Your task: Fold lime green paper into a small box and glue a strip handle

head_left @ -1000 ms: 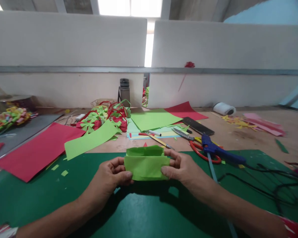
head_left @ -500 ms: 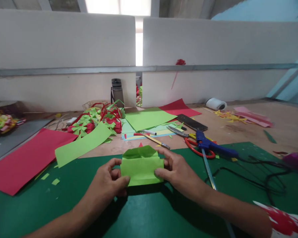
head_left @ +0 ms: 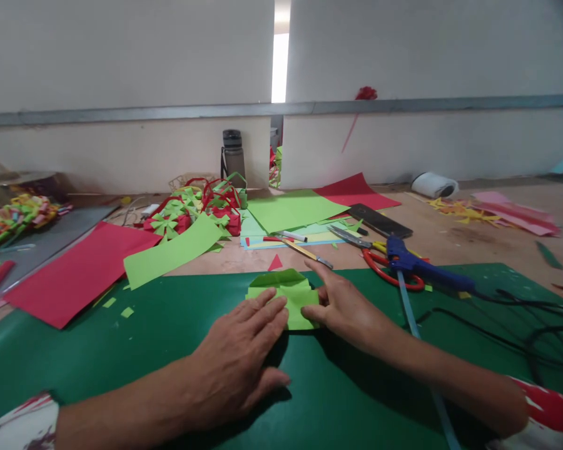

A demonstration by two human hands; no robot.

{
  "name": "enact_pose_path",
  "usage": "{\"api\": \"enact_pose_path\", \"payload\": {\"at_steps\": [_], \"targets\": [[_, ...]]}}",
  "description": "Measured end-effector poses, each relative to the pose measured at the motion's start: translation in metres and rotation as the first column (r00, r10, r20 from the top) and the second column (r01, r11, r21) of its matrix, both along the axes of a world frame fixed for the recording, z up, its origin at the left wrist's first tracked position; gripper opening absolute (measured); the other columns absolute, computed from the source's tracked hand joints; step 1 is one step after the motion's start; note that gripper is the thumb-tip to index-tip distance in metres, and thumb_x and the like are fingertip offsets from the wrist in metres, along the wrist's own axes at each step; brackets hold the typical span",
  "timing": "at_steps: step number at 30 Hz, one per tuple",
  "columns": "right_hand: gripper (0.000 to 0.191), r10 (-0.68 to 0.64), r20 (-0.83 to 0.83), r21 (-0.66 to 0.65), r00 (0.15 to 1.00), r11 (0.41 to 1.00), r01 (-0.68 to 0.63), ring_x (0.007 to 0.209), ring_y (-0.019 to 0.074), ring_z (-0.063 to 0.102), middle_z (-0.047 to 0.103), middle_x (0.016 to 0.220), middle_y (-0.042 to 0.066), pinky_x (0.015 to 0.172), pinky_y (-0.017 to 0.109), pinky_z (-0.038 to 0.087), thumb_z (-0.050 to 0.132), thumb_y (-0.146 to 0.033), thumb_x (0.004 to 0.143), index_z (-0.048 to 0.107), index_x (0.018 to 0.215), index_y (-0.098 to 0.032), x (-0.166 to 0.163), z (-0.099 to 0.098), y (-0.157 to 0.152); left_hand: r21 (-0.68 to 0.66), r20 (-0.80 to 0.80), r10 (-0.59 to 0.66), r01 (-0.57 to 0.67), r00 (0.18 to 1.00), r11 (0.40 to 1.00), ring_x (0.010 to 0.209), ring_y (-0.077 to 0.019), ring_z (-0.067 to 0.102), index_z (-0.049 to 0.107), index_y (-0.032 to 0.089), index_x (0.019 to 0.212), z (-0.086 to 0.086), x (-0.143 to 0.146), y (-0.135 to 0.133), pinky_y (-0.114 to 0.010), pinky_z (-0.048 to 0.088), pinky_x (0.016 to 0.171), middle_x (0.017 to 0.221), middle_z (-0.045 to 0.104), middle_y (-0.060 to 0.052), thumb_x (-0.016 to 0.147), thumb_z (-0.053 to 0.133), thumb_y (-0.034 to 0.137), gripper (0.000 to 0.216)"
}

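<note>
Left hand [head_left: 246, 350] flat, fingers over green paper [head_left: 300, 306]; right hand [head_left: 344, 309] pinches its right edge.

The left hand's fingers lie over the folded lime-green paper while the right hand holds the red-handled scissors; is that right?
Not quite: the head view shows the right hand holding the right end of the folded lime-green paper; the red-handled scissors lie beyond it, untouched.
</note>
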State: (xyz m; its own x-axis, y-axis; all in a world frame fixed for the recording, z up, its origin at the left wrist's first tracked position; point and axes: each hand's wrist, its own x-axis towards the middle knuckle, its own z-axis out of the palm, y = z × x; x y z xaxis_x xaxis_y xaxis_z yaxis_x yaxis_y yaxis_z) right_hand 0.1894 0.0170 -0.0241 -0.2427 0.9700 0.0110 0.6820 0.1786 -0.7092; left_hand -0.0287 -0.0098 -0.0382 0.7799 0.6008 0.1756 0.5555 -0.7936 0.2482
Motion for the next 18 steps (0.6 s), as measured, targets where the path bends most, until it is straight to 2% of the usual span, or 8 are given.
{"api": "enact_pose_path", "payload": {"at_steps": [3, 6, 8, 10, 11, 13, 15, 18], "targets": [[0.076, 0.013, 0.125, 0.021, 0.992, 1.0, -0.016, 0.047, 0.0116, 0.047, 0.046, 0.051, -0.01, 0.044, 0.021, 0.032, 0.058, -0.014, 0.07, 0.025, 0.139, -0.01, -0.002, 0.002, 0.0, -0.147, -0.128, -0.073, 0.054, 0.989, 0.988, 0.138, -0.0317, 0.011, 0.016, 0.01, 0.144, 0.0, 0.003, -0.003, -0.05, 0.018, 0.109, 0.15, 0.013, -0.016, 0.086, 0.039, 0.056, 0.078], [0.072, -0.019, 0.348, 0.169, 0.937, 0.985, -0.043, 0.061, 0.0178, 0.059, 0.064, 0.068, 0.001, 0.053, 0.026, 0.043, 0.062, -0.016, 0.071, 0.031, 0.136, -0.01, 0.0, 0.002, -0.002, -0.202, -0.155, -0.081, 0.049, 0.985, 0.978, 0.138, -0.031, 0.004, 0.01, 0.012, 0.145, 0.0, 0.001, -0.004, -0.05, 0.013, 0.11, 0.15, 0.005, -0.016, 0.086, 0.036, 0.059, 0.079], [0.057, -0.064, 0.472, 0.381, 0.879, 0.914, -0.138, 0.087, 0.0258, 0.063, 0.067, 0.097, 0.013, 0.068, 0.035, 0.049, 0.062, -0.014, 0.072, 0.045, 0.127, -0.01, 0.003, 0.001, -0.007, -0.203, -0.145, -0.083, 0.052, 0.986, 0.978, 0.138, -0.0316, 0.003, 0.01, 0.013, 0.145, -0.001, 0.0, -0.004, -0.051, 0.011, 0.11, 0.15, 0.004, -0.016, 0.086, 0.035, 0.059, 0.079], [0.038, -0.041, 0.543, 0.537, 0.839, 0.785, -0.309, 0.109, 0.031, 0.055, 0.059, 0.118, 0.019, 0.084, 0.042, 0.047, 0.058, -0.011, 0.076, 0.056, 0.115, -0.009, 0.004, -0.002, -0.014, -0.199, -0.134, -0.084, 0.056, 0.987, 0.978, 0.137, -0.0325, 0.002, 0.011, 0.015, 0.145, -0.003, -0.001, -0.004, -0.053, 0.011, 0.11, 0.15, 0.003, -0.016, 0.085, 0.036, 0.06, 0.079], [0.033, 0.014, 0.577, 0.546, 0.817, 0.737, -0.398, 0.114, 0.0316, 0.051, 0.057, 0.122, 0.019, 0.089, 0.045, 0.045, 0.057, -0.012, 0.079, 0.058, 0.111, -0.009, 0.004, -0.004, -0.018, -0.197, -0.129, -0.083, 0.056, 0.988, 0.979, 0.137, -0.0328, 0.002, 0.011, 0.016, 0.145, -0.004, 0.0, -0.004, -0.053, 0.011, 0.11, 0.15, 0.003, -0.016, 0.084, 0.037, 0.061, 0.08], [0.035, 0.165, 0.624, 0.467, 0.764, 0.705, -0.533, 0.115, 0.0308, 0.052, 0.059, 0.121, 0.019, 0.093, 0.048, 0.043, 0.06, -0.024, 0.082, 0.057, 0.114, -0.01, 0.003, -0.009, -0.027, -0.201, -0.128, -0.078, 0.051, 0.989, 0.978, 0.137, -0.0326, 0.001, 0.008, 0.017, 0.145, -0.004, 0.001, -0.004, -0.053, 0.012, 0.11, 0.15, 0.002, -0.015, 0.083, 0.037, 0.062, 0.082], [0.057, 0.273, 0.629, 0.359, 0.728, 0.728, -0.584, 0.116, 0.0308, 0.051, 0.057, 0.123, 0.02, 0.094, 0.048, 0.043, 0.061, -0.044, 0.079, 0.052, 0.122, -0.007, 0.003, -0.015, -0.034, -0.213, -0.14, -0.074, 0.043, 0.987, 0.976, 0.137, -0.0321, 0.001, 0.004, 0.018, 0.145, -0.002, 0.003, -0.004, -0.053, 0.014, 0.11, 0.15, 0.001, -0.014, 0.083, 0.036, 0.064, 0.084], [0.079, 0.312, 0.629, 0.268, 0.712, 0.773, -0.575, 0.122, 0.0324, 0.045, 0.046, 0.133, 0.022, 0.097, 0.048, 0.042, 0.051, -0.062, 0.077, 0.044, 0.131, -0.004, 0.006, -0.022, -0.041, -0.237, -0.183, -0.066, 0.021, 0.981, 0.971, 0.137, -0.0328, 0.001, 0.008, 0.015, 0.145, 0.003, 0.003, -0.005, -0.052, 0.015, 0.109, 0.15, 0.001, -0.015, 0.082, 0.034, 0.065, 0.084]]}}
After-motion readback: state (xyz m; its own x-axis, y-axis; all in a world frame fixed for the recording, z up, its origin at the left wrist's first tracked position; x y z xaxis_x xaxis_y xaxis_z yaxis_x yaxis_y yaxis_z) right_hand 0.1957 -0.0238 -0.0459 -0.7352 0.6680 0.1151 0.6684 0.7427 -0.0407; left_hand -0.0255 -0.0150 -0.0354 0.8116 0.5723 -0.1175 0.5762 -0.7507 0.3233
